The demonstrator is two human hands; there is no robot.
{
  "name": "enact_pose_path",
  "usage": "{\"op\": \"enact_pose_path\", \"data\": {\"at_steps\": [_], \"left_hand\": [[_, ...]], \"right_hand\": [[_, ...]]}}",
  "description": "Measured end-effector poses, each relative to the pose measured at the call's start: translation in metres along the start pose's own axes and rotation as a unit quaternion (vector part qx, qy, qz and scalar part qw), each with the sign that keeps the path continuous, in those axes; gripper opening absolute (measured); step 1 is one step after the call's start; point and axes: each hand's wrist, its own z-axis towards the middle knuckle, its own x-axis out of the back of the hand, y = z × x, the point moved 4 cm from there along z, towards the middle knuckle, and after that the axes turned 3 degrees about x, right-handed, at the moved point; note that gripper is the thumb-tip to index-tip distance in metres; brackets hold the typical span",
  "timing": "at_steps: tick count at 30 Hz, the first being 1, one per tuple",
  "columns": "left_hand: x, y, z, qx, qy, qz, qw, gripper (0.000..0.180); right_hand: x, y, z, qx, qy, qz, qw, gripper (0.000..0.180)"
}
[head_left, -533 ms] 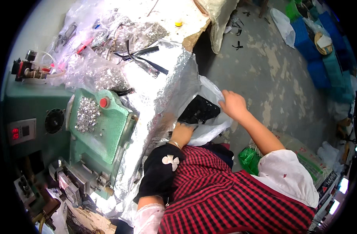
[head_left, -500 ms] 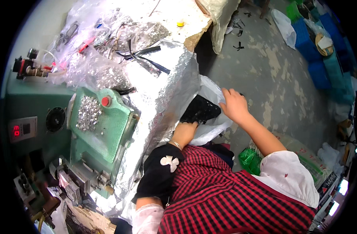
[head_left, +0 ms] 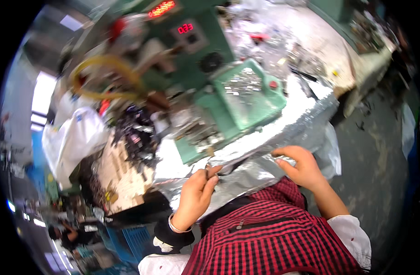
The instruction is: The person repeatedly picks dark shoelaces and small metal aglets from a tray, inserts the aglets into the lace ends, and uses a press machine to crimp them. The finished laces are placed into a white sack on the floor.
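A crinkled silver foil sheet point(head_left: 251, 175) lies between the hands. The left hand's point(head_left: 194, 197) thumb and forefinger nearly meet; blur hides whether they grip anything. The right hand point(head_left: 304, 168) curls loosely, thumb and forefinger apart, seemingly empty. Snagging the foil might tear it, or jolt the loose silver metal bits point(head_left: 242, 82) on the flat green metal tray point(head_left: 253, 112) toward 12 o'clock. The foil's bent edge runs from 8 to 2 o'clock; room opens over the patchy grey floor point(head_left: 361, 151) at 3.

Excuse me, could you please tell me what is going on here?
A person in a red-and-black checked apron has both hands at the silver foil in front of a green machine. The left hand is by the foil, fingertips close together; whether they pinch anything is too blurred to tell. The right hand is farther right, thumb and fingers parted. A pile of small shiny pieces lies on the machine's green tray.
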Motion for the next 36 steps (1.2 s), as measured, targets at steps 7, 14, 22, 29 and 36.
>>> {"op": "enact_pose_path", "data": {"at_steps": [7,14,22,29,36], "left_hand": [[0.078,0.027,-0.012,-0.364,0.309,0.166,0.863,0.025],[0.059,0.024,0.055,-0.438,0.332,0.182,0.815,0.027],[0.058,0.013,0.059,-0.434,0.333,0.161,0.822,0.027],[0.054,-0.005,0.065,-0.446,0.303,0.16,0.827,0.028],[0.052,0.006,0.056,-0.381,0.324,0.115,0.858,0.025]], "right_hand": [[-0.024,-0.042,0.143,0.11,0.132,-0.034,0.985,0.017],[-0.045,-0.028,0.151,0.144,0.129,-0.137,0.971,0.017],[-0.007,-0.015,0.183,0.005,0.163,0.105,0.981,0.023],[0.013,-0.004,0.179,-0.014,0.254,0.049,0.966,0.017],[-0.018,-0.012,0.142,0.046,0.14,-0.235,0.961,0.014]]}}
